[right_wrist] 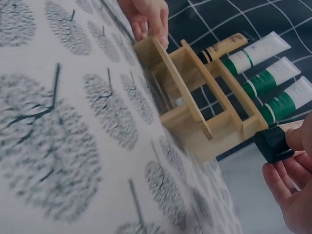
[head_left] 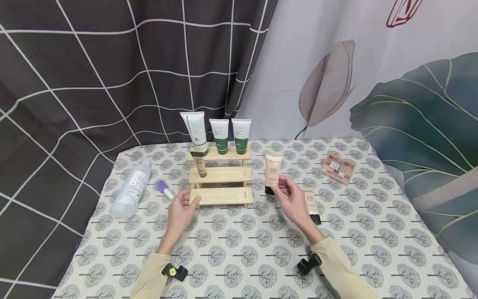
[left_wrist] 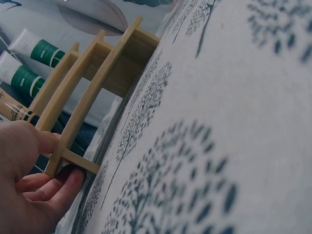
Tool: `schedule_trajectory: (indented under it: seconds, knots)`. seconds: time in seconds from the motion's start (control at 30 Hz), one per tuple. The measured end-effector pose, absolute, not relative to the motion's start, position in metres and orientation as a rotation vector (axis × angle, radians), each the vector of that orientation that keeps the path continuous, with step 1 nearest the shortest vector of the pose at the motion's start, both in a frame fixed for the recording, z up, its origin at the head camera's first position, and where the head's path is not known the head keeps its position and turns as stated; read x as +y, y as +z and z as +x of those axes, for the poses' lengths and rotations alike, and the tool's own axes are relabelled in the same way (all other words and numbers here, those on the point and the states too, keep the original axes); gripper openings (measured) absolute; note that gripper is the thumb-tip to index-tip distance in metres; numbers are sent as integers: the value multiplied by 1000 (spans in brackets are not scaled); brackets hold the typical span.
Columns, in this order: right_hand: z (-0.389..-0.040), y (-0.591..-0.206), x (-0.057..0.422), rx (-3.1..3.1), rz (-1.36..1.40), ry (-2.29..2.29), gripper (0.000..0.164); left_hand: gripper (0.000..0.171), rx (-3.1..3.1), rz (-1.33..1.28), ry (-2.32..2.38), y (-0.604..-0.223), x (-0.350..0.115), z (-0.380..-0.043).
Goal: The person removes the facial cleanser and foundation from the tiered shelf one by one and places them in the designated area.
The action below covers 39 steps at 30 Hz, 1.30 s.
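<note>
A three-tier wooden display rack [head_left: 221, 196] stands on the patterned tablecloth. My left hand [head_left: 181, 209] grips the left end of its lowest step, thumb above and fingers beneath, as the left wrist view shows. To the right of the rack, my right hand [head_left: 290, 199] pinches a beige BB cream tube [head_left: 273, 171] upright, its black cap [right_wrist: 273, 145] pointing down. On the top step are two green-and-white tubes [head_left: 241, 136] and a taller white tube [head_left: 196, 131]. A small tan tube [head_left: 200, 166] stands on the middle step; the lowest step holds nothing.
A second BB cream tube [head_left: 310, 203] lies on the tablecloth [head_left: 239, 257] beside my right wrist. Farther right is a makeup palette [head_left: 337, 169]. Left of the rack lie a clear bottle [head_left: 131, 189] and a purple-headed brush [head_left: 164, 189]. Curtains [head_left: 123, 74] hang behind the table.
</note>
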State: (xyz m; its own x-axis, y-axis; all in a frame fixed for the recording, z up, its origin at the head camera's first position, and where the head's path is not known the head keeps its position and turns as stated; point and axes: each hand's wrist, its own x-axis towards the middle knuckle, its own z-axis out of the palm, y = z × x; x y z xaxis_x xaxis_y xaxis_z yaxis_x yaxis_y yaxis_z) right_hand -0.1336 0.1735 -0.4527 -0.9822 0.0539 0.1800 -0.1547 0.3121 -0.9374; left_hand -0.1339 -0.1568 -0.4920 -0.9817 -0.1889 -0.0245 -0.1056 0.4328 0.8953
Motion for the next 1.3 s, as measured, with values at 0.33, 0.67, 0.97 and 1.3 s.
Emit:
schedule_trajectory:
  seconds: [0.33,0.67,0.97,1.3]
  knots:
    - [-107,-463,198,-2476,-7,1711,36,54,-2588,268,-1620,-490,-157,-133]
    - [-85,-470,216,-2671,-93,1467,34,54,-2584,269,-1630,-490,-157,-133]
    - [-77,-474,222,-2797,-173,1301,34,54,-2594,269,-1609,-489,-157,-132]
    - [-77,-473,220,-2859,-137,1021,33,54,-2599,259,-1598,-489,-157,-133]
